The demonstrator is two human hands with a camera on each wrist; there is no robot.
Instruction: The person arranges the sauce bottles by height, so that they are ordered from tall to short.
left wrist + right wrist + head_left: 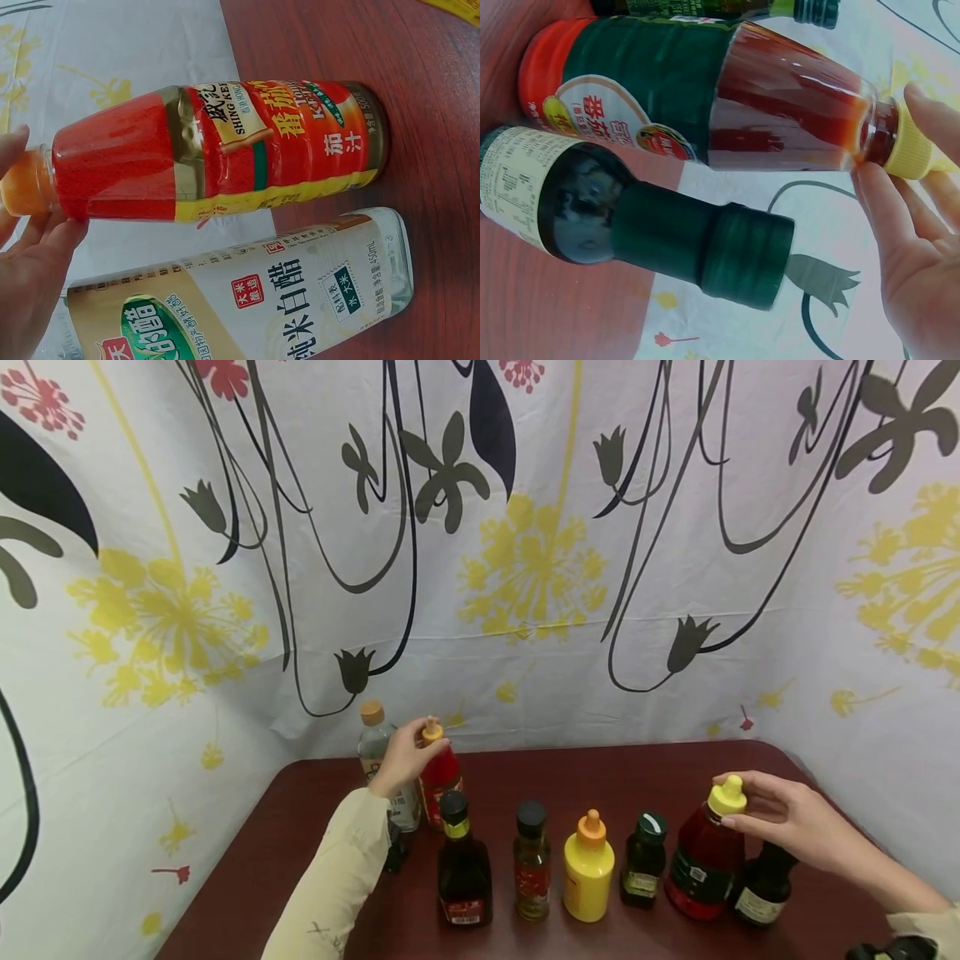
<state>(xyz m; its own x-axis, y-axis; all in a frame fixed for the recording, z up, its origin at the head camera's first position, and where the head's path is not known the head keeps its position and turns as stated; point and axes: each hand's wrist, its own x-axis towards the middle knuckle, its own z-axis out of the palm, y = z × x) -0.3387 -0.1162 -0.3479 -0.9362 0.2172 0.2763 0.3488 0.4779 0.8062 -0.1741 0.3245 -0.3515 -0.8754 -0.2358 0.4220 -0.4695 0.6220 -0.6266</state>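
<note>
At the back left, my left hand [403, 758] grips a red ketchup bottle [441, 774] by its orange cap [27, 183]. The bottle stands upright. Close beside it is a clear white vinegar bottle [247, 300]. At the right, my right hand [806, 818] holds the yellow cap [727, 795] of a second ketchup bottle [705, 852], which has a green label. Its thumb and fingers lie around the cap in the right wrist view. Next to this bottle stands a small dark bottle with a dark green cap [746, 255], partly below the right hand.
Along the front stand a dark sauce bottle [463, 868], a slim bottle with a black cap [532, 860], a yellow squeeze bottle [588, 872] and a small green-capped bottle [642, 860]. Behind the dark red table [600, 777] hangs a patterned cloth [540, 693].
</note>
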